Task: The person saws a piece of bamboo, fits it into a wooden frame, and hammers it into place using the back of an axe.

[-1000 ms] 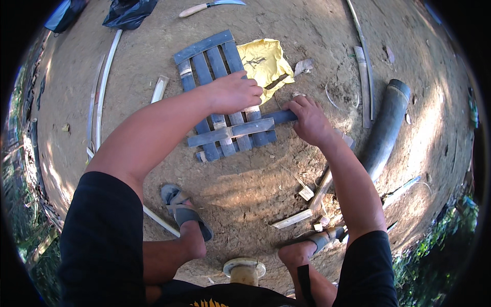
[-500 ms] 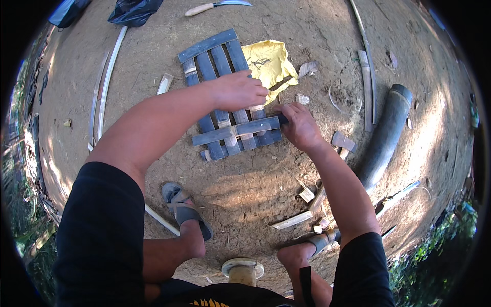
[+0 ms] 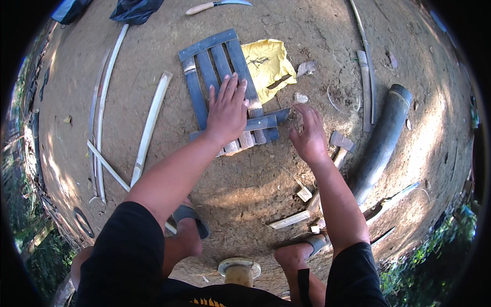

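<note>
A dark slatted panel [image 3: 218,59] lies on the ground ahead of me, made of several lengthwise bamboo-like slats with a crosspiece at the far end and another [image 3: 263,123] near the close end. My left hand [image 3: 226,115] rests over its middle with fingers outstretched, hiding parts of the slats and the near crosspiece. A short dark strip [image 3: 277,115] sticks out past the panel's right edge. Just right of that strip's end is my right hand [image 3: 310,135], thumb and fingers apart with nothing visible between them.
A yellow sheet [image 3: 268,64] bearing small dark nail-like pieces lies beside the panel. To the right are a hammer-like tool [image 3: 341,142] and a thick dark bamboo tube [image 3: 384,138]. Pale strips [image 3: 149,130] lie left; a curved knife [image 3: 217,6] lies at the far side.
My right hand has let go of the dark strip and moved slightly right and down. My left hand has shifted from the panel's right side toward its middle, its fingers now stretched out.
</note>
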### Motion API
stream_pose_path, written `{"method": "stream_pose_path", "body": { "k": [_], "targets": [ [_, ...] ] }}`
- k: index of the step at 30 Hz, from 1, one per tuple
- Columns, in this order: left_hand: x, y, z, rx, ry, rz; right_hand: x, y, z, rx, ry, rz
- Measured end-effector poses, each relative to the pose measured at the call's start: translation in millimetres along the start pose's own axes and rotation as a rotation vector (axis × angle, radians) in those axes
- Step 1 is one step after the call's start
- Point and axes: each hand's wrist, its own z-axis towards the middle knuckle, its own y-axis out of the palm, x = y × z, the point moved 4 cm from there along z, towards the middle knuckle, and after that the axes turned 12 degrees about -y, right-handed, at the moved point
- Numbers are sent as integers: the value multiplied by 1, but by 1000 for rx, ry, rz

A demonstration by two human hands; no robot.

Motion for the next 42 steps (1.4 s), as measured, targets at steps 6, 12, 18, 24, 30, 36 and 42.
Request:
{"method": "stream_pose_path", "body": {
  "k": [6,12,18,24,30,36,42],
  "targets": [
    [-1,21,-9,91,-120,16,-30,1,-56,104,197,104],
    [0,6,-14,154,-57,-73,-51,24,-75,29,325,142],
    [-20,-12,-61,76,66,-261,-43,33,-24,67,291,164],
    [-53,-12,-82,94,30,-166,-32,38,4,-124,277,86],
    [-56,-10,-83,85,34,-149,-30,42,7,-185,265,66],
    [-55,-7,-85,101,37,-127,-30,43,5,-158,213,23],
    [-55,-8,-87,109,34,-144,-26,46,4,-151,220,12]
  ]
}}
